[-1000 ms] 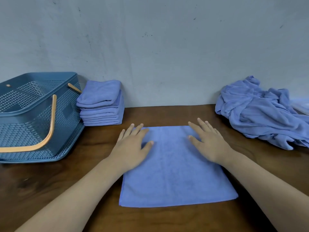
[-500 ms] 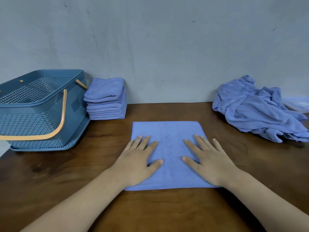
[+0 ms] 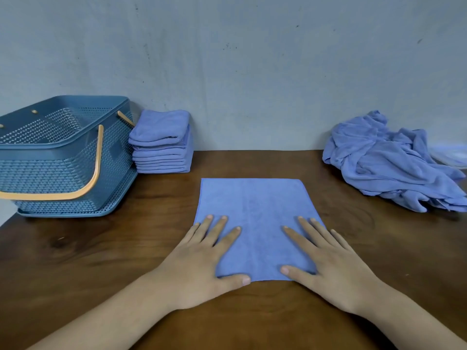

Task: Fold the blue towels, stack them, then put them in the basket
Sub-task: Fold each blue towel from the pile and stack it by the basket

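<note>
At lower centre, the left hand (image 3: 199, 263) and right hand (image 3: 328, 266) press flat, fingers spread, on the blue towel (image 3: 255, 210).

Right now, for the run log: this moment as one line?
left hand: flat on towel | right hand: flat on towel | towel: spread on table | stack: beside basket | pile: unfolded

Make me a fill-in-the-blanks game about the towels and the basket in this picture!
1. The basket has an ____ handle.
2. The left hand and right hand both rest flat on the spread-out towel, whose colour is ____.
3. The crumpled pile lies on the ____ side of the table.
4. The folded stack stands beside, not inside, the ____.
Missing words: orange; blue; right; basket.
</note>
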